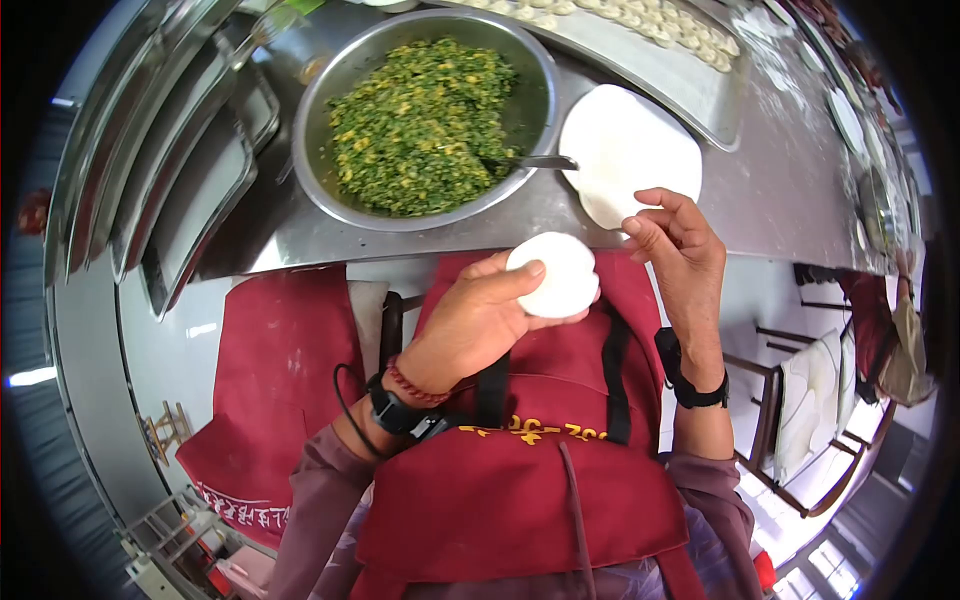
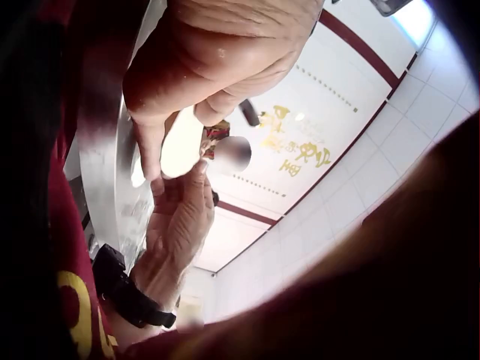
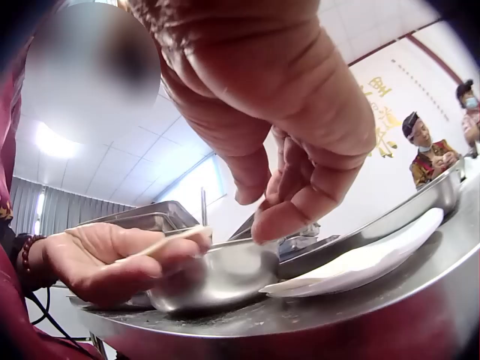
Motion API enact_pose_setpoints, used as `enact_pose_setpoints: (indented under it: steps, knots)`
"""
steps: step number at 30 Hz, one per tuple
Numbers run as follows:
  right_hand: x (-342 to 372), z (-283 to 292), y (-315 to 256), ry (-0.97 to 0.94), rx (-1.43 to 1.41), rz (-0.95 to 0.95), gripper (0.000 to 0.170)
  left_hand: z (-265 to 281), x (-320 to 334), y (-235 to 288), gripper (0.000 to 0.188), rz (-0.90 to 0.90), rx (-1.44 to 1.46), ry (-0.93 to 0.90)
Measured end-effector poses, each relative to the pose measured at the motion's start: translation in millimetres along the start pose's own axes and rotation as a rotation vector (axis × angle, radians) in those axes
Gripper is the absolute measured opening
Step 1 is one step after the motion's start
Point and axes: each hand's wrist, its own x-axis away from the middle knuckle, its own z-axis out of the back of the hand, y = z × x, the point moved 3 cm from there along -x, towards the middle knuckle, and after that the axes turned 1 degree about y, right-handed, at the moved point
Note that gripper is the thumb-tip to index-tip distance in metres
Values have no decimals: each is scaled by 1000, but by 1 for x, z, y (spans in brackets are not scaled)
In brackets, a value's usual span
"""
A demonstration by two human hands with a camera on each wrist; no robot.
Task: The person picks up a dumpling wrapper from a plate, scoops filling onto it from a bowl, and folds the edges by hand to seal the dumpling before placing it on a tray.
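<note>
A round white dough wrapper (image 1: 552, 276) lies across the fingers of the left hand (image 1: 478, 318), whose thumb presses on its edge; the right wrist view shows the wrapper (image 3: 161, 243) edge-on. The right hand (image 1: 684, 250), fingers bent and thumb near the fingertips, is held by the near edge of a stack of white wrappers (image 1: 625, 150); nothing shows between its fingers. Left of the stack, a steel bowl (image 1: 308, 165) holds chopped green and yellow filling (image 1: 420, 130), with a spoon handle (image 1: 545, 162) over its rim.
Metal trays (image 1: 205, 190) stand at the left. Behind the stack is a tray (image 1: 725, 125) with rows of small dumplings (image 1: 660, 25). The steel table's front edge (image 1: 270, 262) runs before the body. Chairs (image 1: 770, 400) stand at the right, and other people are across the room.
</note>
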Motion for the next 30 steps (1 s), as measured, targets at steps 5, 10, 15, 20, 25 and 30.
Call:
enact_pose_setpoints:
  steps: [5, 10, 15, 20, 25, 30]
  knots:
    - [-13, -44, -16, -169, -56, 147, 34, 8, 44, 40, 42, -86, -38, 62]
    - [-26, -76, -30, -245, 82, 278, 28, 10, 63, 71, 37, -272, -15, 194]
    - [-32, -83, -39, -211, 162, 428, 18, 12, 63, 80, 36, -355, 57, 258]
    - [-22, -56, -74, -114, 45, 258, 22, 20, 61, 81, 36, -389, 117, 289]
    - [-22, -75, -63, -207, -42, 263, 21, 26, 62, 82, 33, -391, 189, 216]
    - [-46, -93, -36, -109, 200, 359, 18, 29, 62, 83, 35, -399, 207, 216]
